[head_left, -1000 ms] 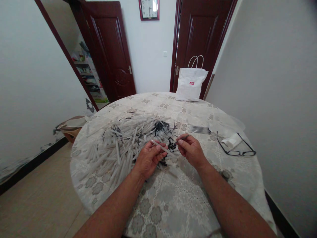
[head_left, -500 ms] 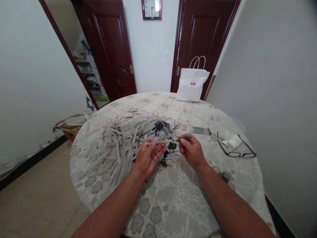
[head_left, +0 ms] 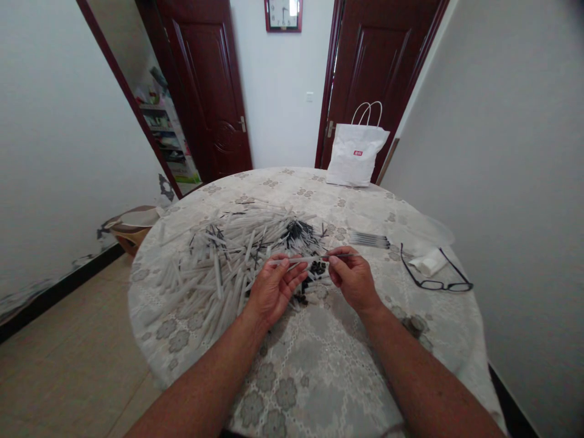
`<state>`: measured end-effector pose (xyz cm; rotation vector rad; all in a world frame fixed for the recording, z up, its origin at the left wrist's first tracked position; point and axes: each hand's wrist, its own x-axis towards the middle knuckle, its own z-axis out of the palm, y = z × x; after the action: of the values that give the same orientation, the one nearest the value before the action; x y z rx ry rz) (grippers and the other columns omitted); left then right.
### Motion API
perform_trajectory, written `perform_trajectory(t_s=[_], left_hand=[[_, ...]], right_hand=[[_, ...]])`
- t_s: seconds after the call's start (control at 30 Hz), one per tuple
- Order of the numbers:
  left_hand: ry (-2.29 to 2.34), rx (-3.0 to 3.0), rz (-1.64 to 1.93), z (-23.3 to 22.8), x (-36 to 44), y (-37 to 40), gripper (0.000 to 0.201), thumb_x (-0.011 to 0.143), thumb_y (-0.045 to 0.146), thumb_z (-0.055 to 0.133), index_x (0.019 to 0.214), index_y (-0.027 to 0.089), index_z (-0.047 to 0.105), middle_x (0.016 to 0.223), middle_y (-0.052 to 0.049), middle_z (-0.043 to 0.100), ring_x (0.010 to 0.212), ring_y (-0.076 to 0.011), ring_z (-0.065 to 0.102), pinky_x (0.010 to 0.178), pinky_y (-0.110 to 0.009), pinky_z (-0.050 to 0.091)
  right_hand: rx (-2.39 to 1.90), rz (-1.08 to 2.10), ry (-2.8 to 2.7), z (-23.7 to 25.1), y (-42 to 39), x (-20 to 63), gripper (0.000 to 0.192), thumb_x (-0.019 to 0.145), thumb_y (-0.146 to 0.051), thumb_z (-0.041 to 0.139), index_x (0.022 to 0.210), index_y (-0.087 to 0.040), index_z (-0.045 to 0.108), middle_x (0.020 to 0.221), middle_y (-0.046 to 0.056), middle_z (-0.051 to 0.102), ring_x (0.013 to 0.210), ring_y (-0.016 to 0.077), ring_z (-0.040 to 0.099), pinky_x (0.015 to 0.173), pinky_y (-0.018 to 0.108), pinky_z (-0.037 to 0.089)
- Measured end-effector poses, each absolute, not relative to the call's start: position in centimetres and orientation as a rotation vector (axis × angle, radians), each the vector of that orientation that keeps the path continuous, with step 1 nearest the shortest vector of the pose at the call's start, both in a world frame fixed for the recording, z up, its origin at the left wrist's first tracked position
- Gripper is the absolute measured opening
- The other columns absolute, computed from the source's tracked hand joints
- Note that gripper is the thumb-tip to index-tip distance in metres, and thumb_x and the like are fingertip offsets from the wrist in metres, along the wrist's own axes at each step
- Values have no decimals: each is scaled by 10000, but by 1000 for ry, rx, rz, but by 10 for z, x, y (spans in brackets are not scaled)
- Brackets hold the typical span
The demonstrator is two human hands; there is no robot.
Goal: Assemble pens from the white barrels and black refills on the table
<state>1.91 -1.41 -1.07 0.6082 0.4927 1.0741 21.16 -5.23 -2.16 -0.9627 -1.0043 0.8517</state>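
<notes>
My left hand (head_left: pixel 274 289) pinches a pale pen barrel (head_left: pixel 296 260) that lies level between both hands. My right hand (head_left: pixel 353 277) pinches a thin dark refill (head_left: pixel 341 256) whose tip meets the barrel's right end. Both hands hover just above a round table (head_left: pixel 319 371) with a flowered lace cloth. Right behind them spreads a big heap of pale barrels and black parts (head_left: pixel 237 255), with small black pieces (head_left: pixel 314 271) under the fingers.
A short row of dark refills (head_left: pixel 369 240) lies to the right. Black-framed glasses (head_left: pixel 435 274) and a small white tube (head_left: pixel 426 263) lie near the right edge. A white paper bag (head_left: pixel 356 155) stands at the far edge, before dark red doors.
The barrel in my left hand has swung from a slant to level, and my right hand has brought the refill's tip to its end. Both hands have stayed in place.
</notes>
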Motion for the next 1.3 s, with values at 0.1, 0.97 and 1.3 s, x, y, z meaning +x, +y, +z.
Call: perform_trajectory(t_s=[0.1, 0.97, 1.3], left_hand=[[481, 596, 1074, -11, 19, -14, 249, 862, 191, 749, 1020, 180, 557, 1033, -92, 763, 967, -229, 758, 897, -392, 609], [440, 654, 872, -13, 20, -22, 208, 902, 275, 715, 1028, 140, 620, 956, -136, 777, 853, -230, 772, 810, -352, 618], [454, 534, 1114, -4, 9, -10, 230, 923, 375, 674, 1013, 199, 558, 880, -57, 761, 872, -295, 772, 830, -515, 610]], right_hand=[[-1038, 805, -1070, -19, -56, 210, 191, 860, -348, 740, 950, -194, 674, 524, -67, 533, 423, 79, 421, 403, 202, 299], [-1122, 937, -1072, -20, -56, 208, 551, 930, -683, 442, 1247, -266, 611, 1048, 61, 673, 594, 134, 544, 428, 231, 355], [-1598, 299, -1912, -24, -54, 232, 143, 890, -239, 584, 952, -196, 705, 896, 56, 695, 839, 197, 629, 803, 312, 466]])
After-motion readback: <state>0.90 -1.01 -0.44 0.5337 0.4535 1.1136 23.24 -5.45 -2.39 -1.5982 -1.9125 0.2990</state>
